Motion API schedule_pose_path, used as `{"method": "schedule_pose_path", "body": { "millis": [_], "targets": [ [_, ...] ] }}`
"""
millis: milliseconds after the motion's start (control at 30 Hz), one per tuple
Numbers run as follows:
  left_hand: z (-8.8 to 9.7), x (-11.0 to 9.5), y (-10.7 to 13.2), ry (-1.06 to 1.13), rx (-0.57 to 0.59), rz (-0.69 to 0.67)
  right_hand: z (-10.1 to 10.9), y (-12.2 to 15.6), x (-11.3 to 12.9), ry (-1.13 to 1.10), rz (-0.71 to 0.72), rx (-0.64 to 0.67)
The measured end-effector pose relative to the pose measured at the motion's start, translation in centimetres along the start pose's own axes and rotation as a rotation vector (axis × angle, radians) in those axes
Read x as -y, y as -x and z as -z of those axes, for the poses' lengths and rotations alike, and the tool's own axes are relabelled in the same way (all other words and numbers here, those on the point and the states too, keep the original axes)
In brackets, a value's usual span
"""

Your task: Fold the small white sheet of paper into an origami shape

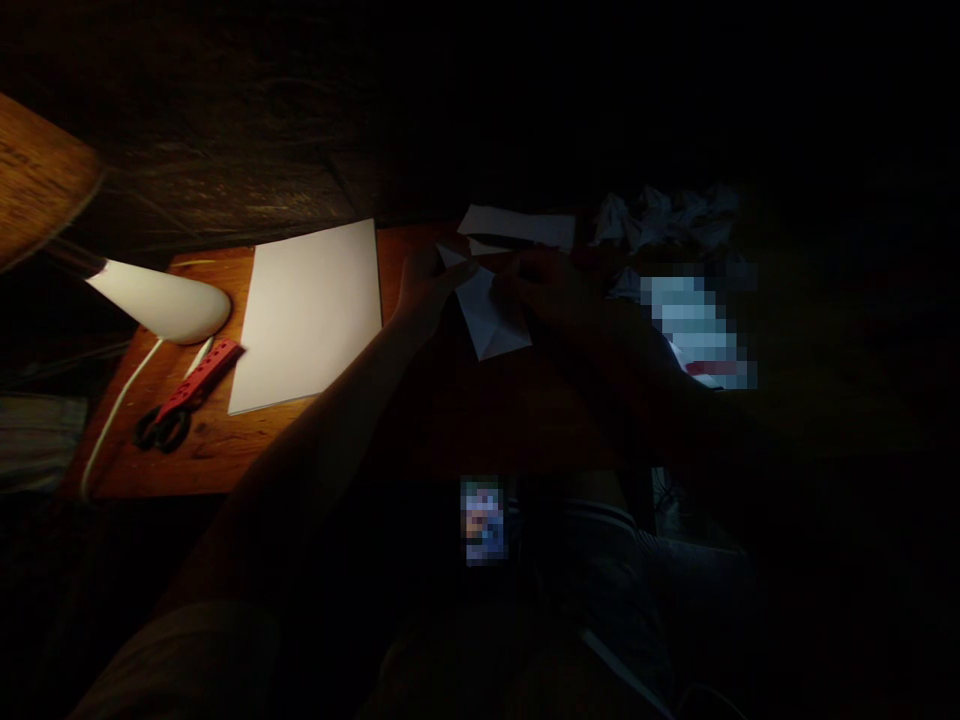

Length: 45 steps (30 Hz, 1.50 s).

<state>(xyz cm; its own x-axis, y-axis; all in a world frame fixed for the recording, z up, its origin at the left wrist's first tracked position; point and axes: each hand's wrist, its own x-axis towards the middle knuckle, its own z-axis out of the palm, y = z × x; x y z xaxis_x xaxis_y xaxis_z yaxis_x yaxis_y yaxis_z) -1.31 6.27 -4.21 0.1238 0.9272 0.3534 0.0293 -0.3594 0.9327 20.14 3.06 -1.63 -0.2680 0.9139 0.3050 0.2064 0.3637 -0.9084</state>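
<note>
Between my two hands, above the wooden table, is a folded piece of white paper with visible creases and a pointed lower end. My left hand pinches its upper left edge, thumb lying on top. On the other side my right hand is closed at the paper's right edge; deep shadow hides most of its fingers. Just behind the hands lies another white paper strip with a dark, slim object across it, too dim to name.
A white lamp lights the table at left. Near it are scissors in a red cover and a stack of white paper. Several folded paper pieces sit at the back right. A blurred-out bright screen is at right.
</note>
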Motion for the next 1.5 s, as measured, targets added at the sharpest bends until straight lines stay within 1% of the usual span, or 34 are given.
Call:
{"method": "schedule_pose_path", "body": {
  "millis": [133, 267, 467, 600, 700, 867, 1000, 1100, 1167, 1233, 1400, 1500],
  "targets": [
    [0.0, -0.3, 0.1, -0.023, 0.024, 0.034, 0.0, 0.1, 0.1, 0.026, 0.043, 0.030],
    [-0.2, -1.1, 0.3, 0.022, 0.021, 0.081, -0.5, 0.3, 0.4, 0.036, 0.100, 0.031],
    [-0.4, -1.9, 0.6, 0.089, 0.058, 0.139, -0.7, 0.8, 1.5, 0.018, 0.083, 0.029],
    [-0.3, -2.1, 0.5, 0.069, 0.114, 0.124, -0.5, 0.8, 1.9, 0.030, 0.085, 0.057],
    [-0.2, -2.2, 0.5, 0.048, 0.130, 0.118, -0.5, 0.8, 2.0, 0.035, 0.077, 0.063],
    [-0.3, -2.4, 0.6, 0.071, 0.101, 0.125, -0.8, 0.6, 2.1, 0.011, 0.099, 0.095],
    [-0.5, -2.2, 0.6, 0.041, 0.089, 0.101, -0.7, 0.5, 1.9, 0.000, 0.108, 0.064],
    [-0.6, -2.0, 0.5, 0.022, 0.029, 0.094, -0.6, 0.5, 1.8, -0.001, 0.081, 0.056],
    [-0.6, -2.0, 0.4, 0.043, -0.029, 0.089, -0.5, 0.5, 1.8, -0.011, 0.075, 0.069],
    [-0.6, -2.2, 0.3, 0.075, -0.061, 0.087, -0.5, 0.5, 1.7, -0.008, 0.073, 0.079],
    [-0.8, -2.5, 0.2, 0.098, -0.058, 0.080, -0.4, 0.4, 1.4, 0.008, 0.066, 0.059],
    [-0.9, -2.4, 0.3, 0.088, -0.060, 0.085, -0.4, 0.5, 1.4, 0.019, 0.072, 0.071]
  ]
}}
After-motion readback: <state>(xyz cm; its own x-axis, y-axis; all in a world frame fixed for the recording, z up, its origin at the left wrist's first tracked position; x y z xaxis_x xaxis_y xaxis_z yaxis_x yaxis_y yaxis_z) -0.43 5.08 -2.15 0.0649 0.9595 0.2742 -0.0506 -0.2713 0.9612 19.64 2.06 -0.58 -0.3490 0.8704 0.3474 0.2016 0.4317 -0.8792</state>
